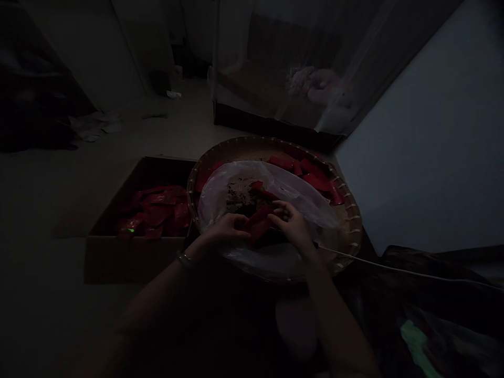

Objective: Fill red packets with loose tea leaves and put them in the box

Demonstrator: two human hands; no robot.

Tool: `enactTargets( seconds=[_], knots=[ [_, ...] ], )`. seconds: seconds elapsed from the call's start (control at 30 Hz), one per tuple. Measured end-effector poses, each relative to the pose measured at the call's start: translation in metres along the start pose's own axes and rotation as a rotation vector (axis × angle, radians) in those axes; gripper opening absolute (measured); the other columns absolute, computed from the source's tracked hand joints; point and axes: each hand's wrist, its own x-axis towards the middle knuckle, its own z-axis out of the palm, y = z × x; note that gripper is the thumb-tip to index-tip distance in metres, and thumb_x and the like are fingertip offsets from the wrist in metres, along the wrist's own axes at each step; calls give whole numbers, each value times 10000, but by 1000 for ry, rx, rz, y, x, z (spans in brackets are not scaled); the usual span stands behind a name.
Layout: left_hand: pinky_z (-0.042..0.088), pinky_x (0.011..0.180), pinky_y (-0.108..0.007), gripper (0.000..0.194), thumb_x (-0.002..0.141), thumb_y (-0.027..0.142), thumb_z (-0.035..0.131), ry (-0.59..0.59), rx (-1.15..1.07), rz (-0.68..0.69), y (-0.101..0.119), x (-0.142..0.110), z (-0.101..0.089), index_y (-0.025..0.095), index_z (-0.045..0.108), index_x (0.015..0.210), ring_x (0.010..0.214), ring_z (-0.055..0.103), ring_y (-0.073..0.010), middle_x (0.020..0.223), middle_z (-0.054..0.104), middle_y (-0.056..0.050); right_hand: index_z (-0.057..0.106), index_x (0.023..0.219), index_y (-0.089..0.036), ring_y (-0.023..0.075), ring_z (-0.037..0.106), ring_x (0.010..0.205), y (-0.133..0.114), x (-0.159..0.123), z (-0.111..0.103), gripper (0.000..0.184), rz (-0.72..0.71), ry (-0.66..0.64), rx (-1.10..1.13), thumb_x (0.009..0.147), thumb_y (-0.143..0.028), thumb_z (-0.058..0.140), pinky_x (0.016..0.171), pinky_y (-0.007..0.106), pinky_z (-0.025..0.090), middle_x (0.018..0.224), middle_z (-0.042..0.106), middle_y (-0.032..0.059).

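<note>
In the dim head view, a red packet (260,223) lies between my two hands, over a wide round bamboo tray. My left hand (227,229) pinches the packet's left side between thumb and fingers. At its right side, my right hand (290,223) has curled fingers and a thumb against the packet's upper edge. Beneath the hands a translucent plastic sheet (311,202) is spread in the tray (356,223). Small dark loose pieces (240,190) lie on it, with another red packet (258,186) beside them. The dark area below the held packet is hard to make out.
Several red packets (315,176) rest along the tray's far right side. To the left stands an open cardboard box (134,257) with many red packets (161,210). A white cable (394,270) runs rightward from the tray. A pale wall (425,157) borders the right.
</note>
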Motion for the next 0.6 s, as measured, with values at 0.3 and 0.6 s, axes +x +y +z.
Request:
enactTargets(
  seconds=[0.3, 0.6],
  knots=[
    [405, 562, -203, 370, 713, 443, 635, 166, -103, -56, 20, 10, 10, 107, 708, 849, 647, 577, -133, 717, 661, -20, 712, 719, -165, 201, 634, 709, -3, -2, 11, 224, -33, -43, -57, 658, -380, 704, 675, 295, 467, 710, 703, 34],
    [369, 513, -187, 353, 703, 457, 653, 295, -130, -10, 23, 24, 18, 118, 695, 790, 581, 515, -101, 659, 620, -3, 679, 704, -156, 82, 432, 358, 7, 6, 4, 345, 193, -19, 87, 628, -492, 698, 367, 220, 314, 548, 592, -23]
  ],
)
